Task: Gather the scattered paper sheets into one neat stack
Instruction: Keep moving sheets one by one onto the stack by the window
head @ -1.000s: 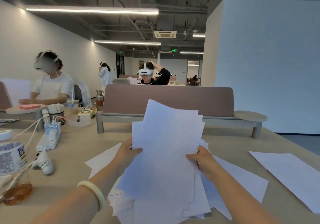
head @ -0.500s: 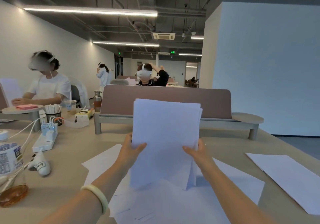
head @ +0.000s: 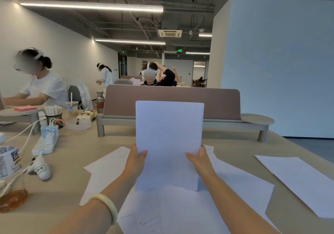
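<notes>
A squared-up stack of white sheets (head: 169, 139) stands upright on its bottom edge in front of me, resting on loose sheets (head: 235, 185) that lie flat on the beige table (head: 75, 161). My left hand (head: 136, 158) grips the stack's left edge, thumb on the front. My right hand (head: 200, 158) grips the right edge the same way. More loose sheets (head: 106, 168) spread to the left under my arms. A separate white sheet (head: 300, 179) lies apart at the right.
At the left stand a plastic bottle (head: 9, 161), an amber glass dish (head: 12, 199), a white power strip with chargers (head: 46, 141) and a small white gadget (head: 42, 170). A brown divider panel (head: 216, 103) crosses the table behind the stack. People with headsets sit beyond.
The fanned, uneven bundle has been drawn together into an even upright stack. Both hands slid to its side edges, and its bottom edge now rests on the sheets on the table.
</notes>
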